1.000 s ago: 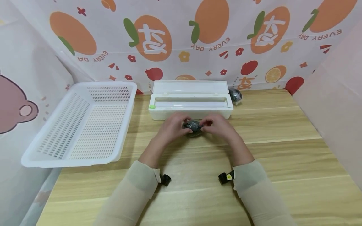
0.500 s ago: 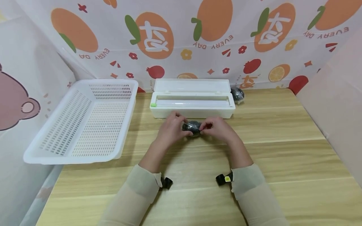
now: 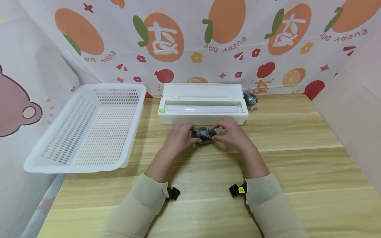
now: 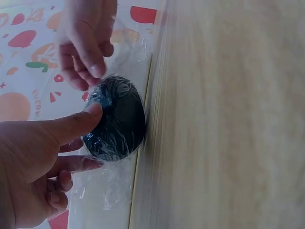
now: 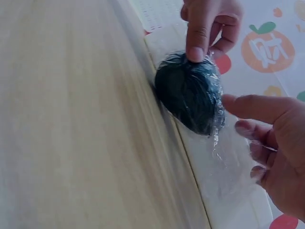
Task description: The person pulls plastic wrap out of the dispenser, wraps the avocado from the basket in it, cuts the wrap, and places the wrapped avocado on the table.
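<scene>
A dark green, avocado-shaped fruit [image 3: 203, 133] wrapped in cling film lies on the table in front of the white box. My left hand [image 3: 179, 137] pinches its left end, the thumb on the near side and the fingers beyond. In the left wrist view, loose film [image 4: 112, 188] hangs off the fruit near my left fingers. My right hand [image 3: 230, 134] is at the right end. Its thumb touches the wrapped edge in the right wrist view, while the other fingers stand apart from the fruit, loosely bent beside a clear flap of film [image 5: 228, 162].
A white box [image 3: 205, 118] with its lid up holds a roll of film [image 3: 202, 108]. A second dark wrapped fruit [image 3: 250, 100] sits at the box's right end. The white perforated basket [image 3: 135, 132] stands on the left. A printed cloth [image 3: 184, 33] hangs behind the table.
My right finger and thumb, earlier close together on the film, have spread apart at the fruit's right end. My left hand keeps holding the fruit. The view has shifted slightly.
</scene>
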### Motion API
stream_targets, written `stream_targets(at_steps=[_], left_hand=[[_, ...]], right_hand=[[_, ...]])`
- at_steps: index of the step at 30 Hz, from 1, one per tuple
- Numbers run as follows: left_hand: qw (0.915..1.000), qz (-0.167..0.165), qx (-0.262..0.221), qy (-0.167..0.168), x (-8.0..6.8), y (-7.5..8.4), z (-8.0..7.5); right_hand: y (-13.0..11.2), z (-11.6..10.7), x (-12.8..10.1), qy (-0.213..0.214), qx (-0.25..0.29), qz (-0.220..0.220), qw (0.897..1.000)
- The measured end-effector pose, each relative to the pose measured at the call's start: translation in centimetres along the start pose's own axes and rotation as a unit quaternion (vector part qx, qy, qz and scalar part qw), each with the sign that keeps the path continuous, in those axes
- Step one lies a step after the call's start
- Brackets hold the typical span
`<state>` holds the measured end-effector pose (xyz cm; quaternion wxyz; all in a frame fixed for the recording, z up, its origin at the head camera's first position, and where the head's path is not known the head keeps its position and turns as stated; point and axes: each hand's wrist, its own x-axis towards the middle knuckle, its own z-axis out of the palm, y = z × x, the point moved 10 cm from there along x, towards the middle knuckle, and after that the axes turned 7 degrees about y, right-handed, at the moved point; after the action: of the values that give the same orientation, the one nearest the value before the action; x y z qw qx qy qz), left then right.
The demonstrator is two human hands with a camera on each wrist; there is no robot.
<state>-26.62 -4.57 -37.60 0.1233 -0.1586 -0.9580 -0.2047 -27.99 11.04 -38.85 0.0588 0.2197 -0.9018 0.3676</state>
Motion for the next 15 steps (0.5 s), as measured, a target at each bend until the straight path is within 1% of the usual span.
stream_targets(at_steps=[2,4,8,11,15], left_hand=[[0.9998,0.012,0.008,0.011,0.1,0.2,-0.1],[0.999,0.025,0.024,0.028,0.1,0.4,-0.3],[0.9948,0.044,0.065,0.064,0.2,0.6,-0.9],[0.9936,0.052,0.078,0.063,0.3,0.7,-0.9],[0.9926,0.08,0.079,0.047,0.2,1.2,-0.7]], right_hand=[[-0.1,0.3,0.2,0.006,-0.023,-0.021,1.0],[-0.1,0.6,0.3,0.004,-0.036,-0.03,0.999],[0.4,0.9,0.4,0.0,-0.05,-0.018,0.999],[0.7,1.0,0.3,-0.007,-0.053,-0.002,0.999],[0.8,1.3,0.3,-0.02,-0.04,0.007,0.999]])
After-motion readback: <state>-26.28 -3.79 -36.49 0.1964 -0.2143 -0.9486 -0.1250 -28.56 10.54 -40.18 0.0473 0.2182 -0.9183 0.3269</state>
